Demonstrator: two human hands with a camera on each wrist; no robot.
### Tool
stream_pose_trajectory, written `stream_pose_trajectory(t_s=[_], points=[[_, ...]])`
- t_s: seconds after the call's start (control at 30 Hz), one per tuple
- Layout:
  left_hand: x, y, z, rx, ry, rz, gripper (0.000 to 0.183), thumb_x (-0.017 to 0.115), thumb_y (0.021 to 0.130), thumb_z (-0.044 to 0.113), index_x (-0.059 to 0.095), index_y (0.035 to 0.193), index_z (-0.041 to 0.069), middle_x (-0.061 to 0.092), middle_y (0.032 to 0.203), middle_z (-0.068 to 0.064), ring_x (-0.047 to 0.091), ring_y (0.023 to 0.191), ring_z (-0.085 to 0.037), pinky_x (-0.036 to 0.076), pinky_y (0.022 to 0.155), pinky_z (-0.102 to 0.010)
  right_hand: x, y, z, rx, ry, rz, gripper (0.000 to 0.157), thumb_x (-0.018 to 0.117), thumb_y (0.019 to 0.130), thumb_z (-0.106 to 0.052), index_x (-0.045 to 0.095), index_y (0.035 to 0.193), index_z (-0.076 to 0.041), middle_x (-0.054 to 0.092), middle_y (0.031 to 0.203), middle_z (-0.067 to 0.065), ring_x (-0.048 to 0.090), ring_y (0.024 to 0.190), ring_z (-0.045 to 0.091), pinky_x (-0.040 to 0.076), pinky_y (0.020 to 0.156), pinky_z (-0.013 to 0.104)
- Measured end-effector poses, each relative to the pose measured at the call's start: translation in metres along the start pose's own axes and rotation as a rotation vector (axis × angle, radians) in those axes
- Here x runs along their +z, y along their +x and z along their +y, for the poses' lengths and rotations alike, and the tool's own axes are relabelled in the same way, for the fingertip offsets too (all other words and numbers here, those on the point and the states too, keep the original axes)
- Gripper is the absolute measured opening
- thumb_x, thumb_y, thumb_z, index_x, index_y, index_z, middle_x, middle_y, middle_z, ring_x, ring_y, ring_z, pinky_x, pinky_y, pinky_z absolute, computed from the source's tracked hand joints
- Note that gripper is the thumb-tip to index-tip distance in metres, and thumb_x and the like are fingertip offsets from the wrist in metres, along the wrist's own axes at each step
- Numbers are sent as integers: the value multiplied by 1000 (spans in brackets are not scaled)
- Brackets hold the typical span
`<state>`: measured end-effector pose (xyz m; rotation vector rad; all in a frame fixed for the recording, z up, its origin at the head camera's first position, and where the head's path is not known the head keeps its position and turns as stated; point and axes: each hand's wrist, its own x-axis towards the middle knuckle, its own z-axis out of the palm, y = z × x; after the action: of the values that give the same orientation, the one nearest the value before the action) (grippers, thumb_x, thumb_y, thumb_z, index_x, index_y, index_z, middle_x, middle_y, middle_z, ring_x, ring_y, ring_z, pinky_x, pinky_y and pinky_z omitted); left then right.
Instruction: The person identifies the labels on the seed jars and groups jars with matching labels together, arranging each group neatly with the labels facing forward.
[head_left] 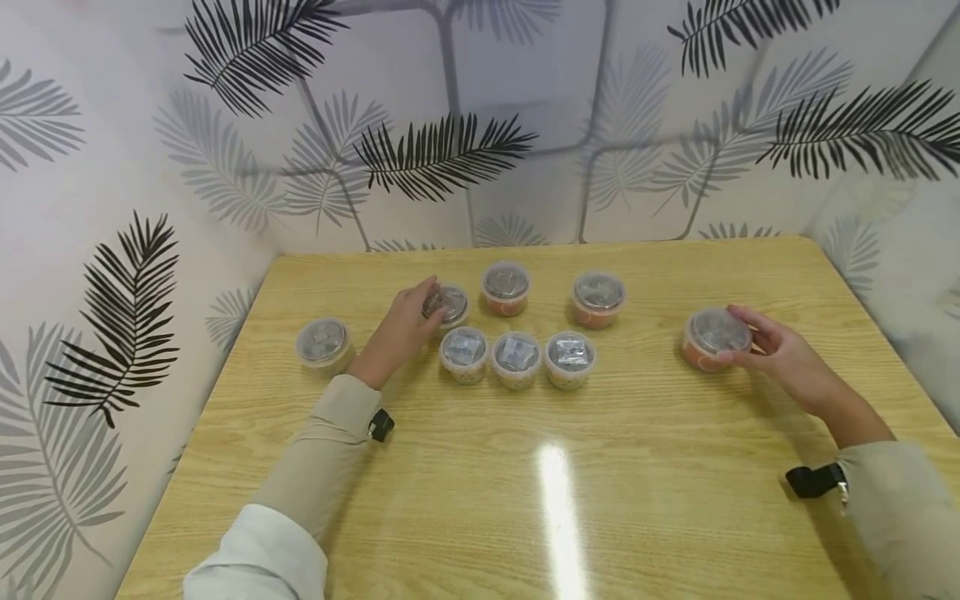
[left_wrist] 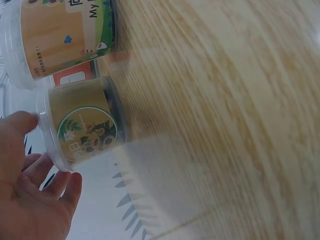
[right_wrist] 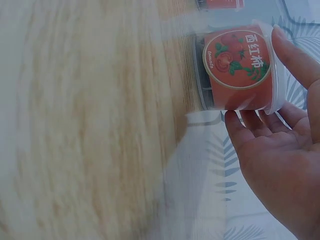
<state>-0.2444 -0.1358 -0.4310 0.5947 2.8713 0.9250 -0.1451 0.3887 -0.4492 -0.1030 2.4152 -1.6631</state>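
Three tubs (head_left: 516,378) nearest, in row; silvery packets (head_left: 517,352) showing at top. Right hand (head_left: 797,367) at right of tabletop (head_left: 450,500), fingers grasping tomato-label tub (right_wrist: 240,75); left hand (head_left: 397,333), fingers grasping brown-label tub (left_wrist: 82,125) behind row. Held tubs' contents unclear. Beyond: two reddish tubs (head_left: 506,287). Step judged: gripping; next move calls for steady, upright hold.

The tabletop (head_left: 450,492) presented a wood-grain surface, smooth and glossy enough to return a bright streak of light (head_left: 561,517). The red-labelled tub (right_wrist: 278,75) and brown-labelled tub (left_wrist: 45,120) appeared to be clear, smooth, shiny plastic; whether their printed labels (right_wrist: 237,96) were paper or film could not be determined. Three small packets (head_left: 517,353) looked like shiny film. The left sleeve (head_left: 318,458) and right sleeve (head_left: 900,508) were matt cloth.
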Motion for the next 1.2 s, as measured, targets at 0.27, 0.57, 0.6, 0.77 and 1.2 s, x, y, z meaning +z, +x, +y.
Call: stream_pose_trajectory(t_s=[0.27,0.57,0.6,0.77,1.2], points=[[1,-1,-2,19,-33,-8,69,52,93,41,23,146,7,28,145,-15,26,132,-29,29,105,-44,1,-6,2,34,-52,-6,78,60,92,-16,10,149,-34,9,155,4,13,137,32,37,86,8],[3,3,-5,-23,-127,-40,76,56,91,43,23,145,1,25,147,-18,30,131,-30,30,105,-43,9,-17,-10,-135,-110,214,80,55,94,-9,0,149,-29,-6,152,5,2,139,16,19,110,26],[2,3,-5,-28,-137,-42,75,56,91,41,23,145,0,25,146,-19,32,130,-30,31,104,-43,9,-17,-13,-161,-97,246,81,56,93,-8,1,150,-26,-6,151,5,2,139,14,17,110,26],[2,7,-4,-34,-159,-58,73,57,92,33,20,144,-4,24,144,-23,35,125,-32,35,101,-44,12,-19,-28,-242,-27,317,78,55,91,1,7,150,-17,-5,150,5,5,137,14,16,110,25],[11,12,-5,-88,-197,-7,85,63,86,44,21,143,-2,24,144,-23,33,127,-32,32,103,-44,28,-28,-42,-334,-80,346,72,58,88,5,23,147,-14,5,149,6,13,134,14,21,108,22]])
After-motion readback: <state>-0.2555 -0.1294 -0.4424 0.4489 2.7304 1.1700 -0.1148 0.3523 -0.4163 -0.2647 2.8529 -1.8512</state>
